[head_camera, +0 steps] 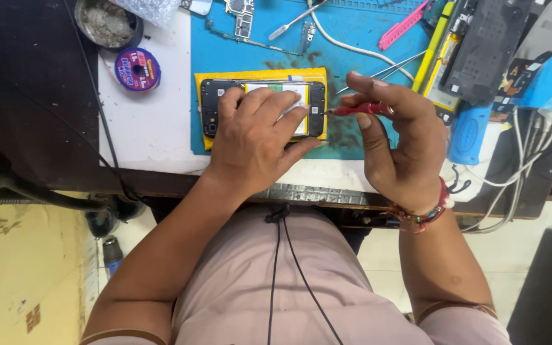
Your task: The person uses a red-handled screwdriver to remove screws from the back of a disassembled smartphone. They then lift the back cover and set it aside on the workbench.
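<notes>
**Screwdriver tip at the phone's right end**

Cluttered with repair gear, the workbench (154, 128) carries a blue work mat (365, 51) across its middle and rear. On the mat's front part, close to the bench's front edge, a yellow pad (260, 75) lies under an opened phone (211, 105) with its back cover off. The phone's long axis runs left to right, parallel to that front edge.

The left hand (253, 144) lies flat on the phone, fingers spread over its middle and right part, pressing it down rather than closing round it. Only the phone's left end and a strip at its right end show past the fingers.

The right hand (394, 144) stands just off the phone's right end, nearer the bench's right side. Its thumb and fingers are pinched round a slim red-handled screwdriver (359, 108), which lies nearly level and in line with the phone's long axis, its tip pointing left and meeting the phone's right end near the rear corner. Whether the tip sits in a screw is too small to tell.

Toward the rear edge of the mat lie a bare circuit board (243, 16), metal tweezers (384, 69) and a pink tool (404, 25). At the bench's rear left corner stand a round tin (107, 22) and a purple spool (137, 69). A blue device (469, 134) and white cables (519, 172) crowd the right side.
</notes>
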